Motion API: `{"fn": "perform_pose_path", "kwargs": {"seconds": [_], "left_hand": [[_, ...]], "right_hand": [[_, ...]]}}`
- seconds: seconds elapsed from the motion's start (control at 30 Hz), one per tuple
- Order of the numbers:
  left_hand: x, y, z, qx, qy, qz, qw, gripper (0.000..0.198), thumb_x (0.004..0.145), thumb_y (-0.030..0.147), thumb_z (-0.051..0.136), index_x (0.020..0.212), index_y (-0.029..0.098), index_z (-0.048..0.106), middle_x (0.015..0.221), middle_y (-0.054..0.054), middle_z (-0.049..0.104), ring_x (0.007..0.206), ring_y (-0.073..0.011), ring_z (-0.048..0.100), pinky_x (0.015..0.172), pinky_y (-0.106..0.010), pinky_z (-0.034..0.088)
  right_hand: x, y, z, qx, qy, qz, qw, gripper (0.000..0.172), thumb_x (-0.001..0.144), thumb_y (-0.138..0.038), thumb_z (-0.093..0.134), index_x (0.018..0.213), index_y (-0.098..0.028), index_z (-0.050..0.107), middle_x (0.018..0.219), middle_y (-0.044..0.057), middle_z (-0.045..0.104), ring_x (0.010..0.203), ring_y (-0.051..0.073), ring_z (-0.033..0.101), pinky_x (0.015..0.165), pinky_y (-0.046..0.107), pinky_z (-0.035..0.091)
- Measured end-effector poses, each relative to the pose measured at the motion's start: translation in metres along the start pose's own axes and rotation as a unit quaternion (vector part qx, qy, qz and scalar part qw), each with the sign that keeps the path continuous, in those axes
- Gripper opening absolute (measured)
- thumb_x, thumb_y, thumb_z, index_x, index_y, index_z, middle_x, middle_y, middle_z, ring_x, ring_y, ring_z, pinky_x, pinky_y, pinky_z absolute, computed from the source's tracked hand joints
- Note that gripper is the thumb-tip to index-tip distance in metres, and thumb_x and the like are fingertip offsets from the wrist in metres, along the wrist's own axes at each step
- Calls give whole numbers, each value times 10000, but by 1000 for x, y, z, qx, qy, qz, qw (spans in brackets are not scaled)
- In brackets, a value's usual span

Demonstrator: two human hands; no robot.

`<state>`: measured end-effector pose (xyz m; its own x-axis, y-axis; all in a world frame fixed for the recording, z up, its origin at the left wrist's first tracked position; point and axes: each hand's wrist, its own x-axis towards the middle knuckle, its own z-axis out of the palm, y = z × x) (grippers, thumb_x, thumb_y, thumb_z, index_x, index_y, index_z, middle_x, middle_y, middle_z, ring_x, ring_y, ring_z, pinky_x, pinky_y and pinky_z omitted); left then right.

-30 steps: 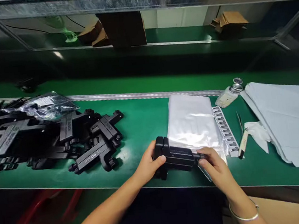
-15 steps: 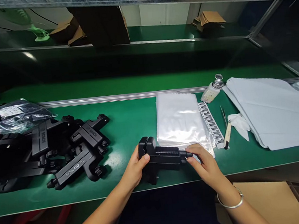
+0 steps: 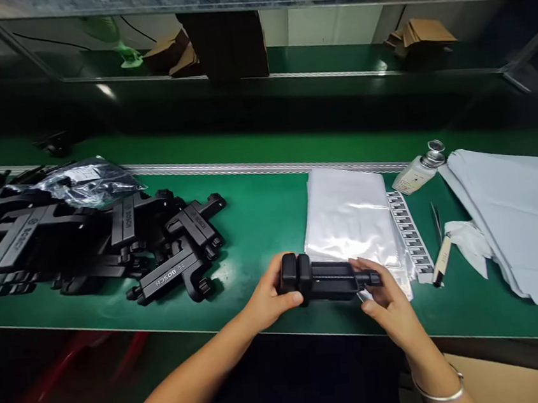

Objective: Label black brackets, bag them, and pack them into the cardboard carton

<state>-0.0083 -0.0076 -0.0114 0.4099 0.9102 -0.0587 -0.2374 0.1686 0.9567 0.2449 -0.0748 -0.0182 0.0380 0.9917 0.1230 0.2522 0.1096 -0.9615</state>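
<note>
Black clamp bracket (image 3: pixel 333 279) held at the near edge of the plastic bag stack (image 3: pixel 347 212).
Left hand (image 3: pixel 270 299) clamped on its block end (image 3: pixel 304 276); right hand (image 3: pixel 389 304) at its knob (image 3: pixel 369 278), thumb and fingers apart.

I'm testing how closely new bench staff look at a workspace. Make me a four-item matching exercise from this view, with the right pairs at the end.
Things
1. Black holder
2. Pile of black brackets
3. Printed strip
4. Small bottle

Places and states
A. Running along the right side of the clear plastic bags
B. Whitish, with a silver-coloured top
C. Gripped by the left hand
D. On the left part of the green table, with a plastic packet on it

Right pairs: 1-C, 2-D, 3-A, 4-B
</note>
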Motion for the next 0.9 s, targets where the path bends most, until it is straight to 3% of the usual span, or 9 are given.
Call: {"fn": "perform_pose_path", "kwargs": {"seconds": [0.1,0.23,0.4,0.57,0.7,0.8,0.9], "left_hand": [[1,-4,-6,4,-63,40,997,611,697,474,825,1215,277,569,1153,-50,612,1079,-258,568,920,-366,442],[5,-10,-15,-8,-108,67,992,584,721,381,834,1237,285,577,1332,-88,574,1328,-310,453,1107,-463,306],[4,-9,-20,-32,-124,68,989,595,728,380,830,1252,288,563,1384,-107,560,1338,-324,463,1092,-490,331],[0,22,-11,135,-84,118,980,535,709,328,816,1195,271,601,1174,-81,618,1135,-290,571,1031,-475,411],[-4,39,0,227,-61,103,967,500,673,277,791,1144,262,624,1067,-62,611,1010,-270,584,972,-470,465],[-5,41,4,233,-51,95,966,489,666,239,777,1132,262,630,1050,-52,604,981,-259,593,913,-424,494],[-6,41,3,234,-47,99,966,470,682,245,770,1130,268,629,1046,-44,607,964,-248,597,871,-379,493]], "right_hand": [[1,3,4,-1,26,5,1000,426,830,-467,720,1189,-256,634,1141,102,723,1037,275,702,868,394,586],[-1,-19,4,-73,46,-57,995,293,863,-317,705,1146,-256,657,1186,102,714,1115,283,672,945,447,557],[-4,-37,1,-119,27,-93,988,316,857,-249,707,1166,-261,642,1206,106,701,1139,280,652,964,455,536],[-1,-2,11,25,51,5,998,435,869,-412,693,1234,-271,504,1197,161,701,1132,288,669,906,454,562],[1,28,22,100,36,52,993,583,816,-550,704,1256,-262,451,1233,196,675,1114,304,678,896,477,566],[0,36,24,118,26,60,991,610,804,-548,718,1274,-267,448,1240,183,672,1113,296,678,915,476,560],[3,28,20,94,9,62,994,629,814,-563,700,1301,-262,438,1200,172,689,1106,293,679,910,467,567]]}}
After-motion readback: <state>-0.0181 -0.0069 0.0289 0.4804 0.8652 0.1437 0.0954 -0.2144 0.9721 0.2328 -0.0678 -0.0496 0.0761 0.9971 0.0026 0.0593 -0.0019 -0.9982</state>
